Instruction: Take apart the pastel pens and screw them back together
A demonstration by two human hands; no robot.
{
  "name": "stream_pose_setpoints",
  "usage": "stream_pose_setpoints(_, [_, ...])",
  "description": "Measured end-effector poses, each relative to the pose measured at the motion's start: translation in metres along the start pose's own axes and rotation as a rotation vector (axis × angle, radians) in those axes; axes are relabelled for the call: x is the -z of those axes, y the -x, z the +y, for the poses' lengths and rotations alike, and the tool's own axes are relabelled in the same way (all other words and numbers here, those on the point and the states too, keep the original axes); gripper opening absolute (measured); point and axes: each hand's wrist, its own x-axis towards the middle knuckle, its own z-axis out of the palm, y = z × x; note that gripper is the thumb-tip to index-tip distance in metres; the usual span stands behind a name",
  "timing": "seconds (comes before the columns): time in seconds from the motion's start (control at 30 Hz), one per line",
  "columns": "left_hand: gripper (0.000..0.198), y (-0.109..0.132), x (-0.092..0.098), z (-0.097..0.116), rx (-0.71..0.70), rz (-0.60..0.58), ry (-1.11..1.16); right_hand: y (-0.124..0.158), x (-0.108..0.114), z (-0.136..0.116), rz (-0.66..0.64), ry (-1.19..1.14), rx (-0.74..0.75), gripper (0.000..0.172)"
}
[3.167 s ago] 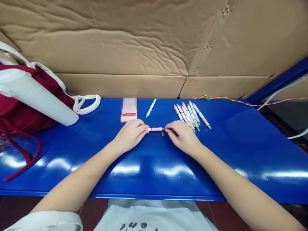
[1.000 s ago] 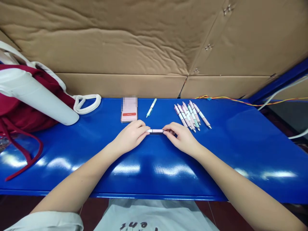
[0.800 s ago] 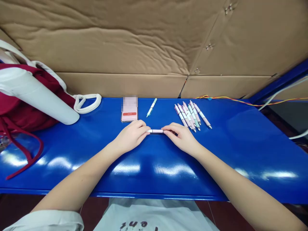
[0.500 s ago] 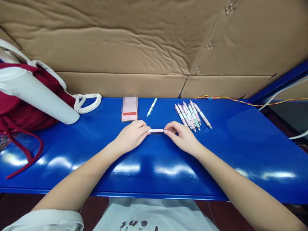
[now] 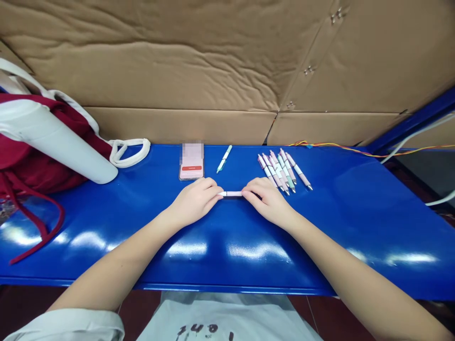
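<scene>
Pinching a pale pink pen [image 5: 230, 193] from both ends, your left hand [image 5: 195, 201] and right hand [image 5: 268, 203] hold it level over the blue table [image 5: 320, 222], fingertips [image 5: 217, 195] closed on it. That's the one pen in hand so far; a fan of pink and mint pens [image 5: 280, 170] lies beyond your right hand (a lone mint pen [image 5: 223, 158] sits apart, above the gap between your hands).

View: one camera, worn on my head, looking out from above my chest.
Facing: forward and down, over my shirt [image 5: 227, 318] onto the blue table [image 5: 341, 227], toward the cardboard wall [image 5: 170, 61].
Nearness: close above my left hand [image 5: 195, 201] and right hand [image 5: 270, 203].
</scene>
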Motion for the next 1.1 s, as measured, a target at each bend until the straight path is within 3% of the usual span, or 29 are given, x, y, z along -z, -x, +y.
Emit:
stream_pose_setpoints(0.13, [0.027, -0.0006, 0.0006, -0.0004, -0.005, 0.009, -0.005, 0.0, 0.0003, -0.0012, -0.003, 0.026, -0.005, 0.014])
stream_pose_setpoints(0.23, [0.026, -0.0008, 0.0005, -0.0007, -0.026, 0.011, -0.015, -0.0002, -0.0001, -0.0018, -0.061, 0.033, -0.028, 0.025])
stream_pose_setpoints(0.4, [0.025, -0.0009, 0.0007, -0.0009, -0.014, 0.008, -0.022, -0.0006, 0.0002, -0.001, -0.048, -0.056, -0.01, 0.013])
stream_pose_setpoints(0.53, [0.024, -0.0011, 0.0011, -0.0006, -0.013, 0.011, -0.02, 0.0002, 0.0008, 0.0005, -0.11, 0.011, 0.01, 0.024])
stream_pose_setpoints(0.7, [0.025, -0.0007, 0.0007, -0.0004, -0.012, 0.021, -0.02, 0.0013, 0.0013, -0.0006, -0.059, 0.015, 0.013, 0.01])
stream_pose_setpoints(1.1, [0.026, -0.0015, -0.0025, 0.0049, -0.015, 0.013, -0.063, 0.0003, 0.0029, -0.0007, -0.184, 0.019, -0.039, 0.026])
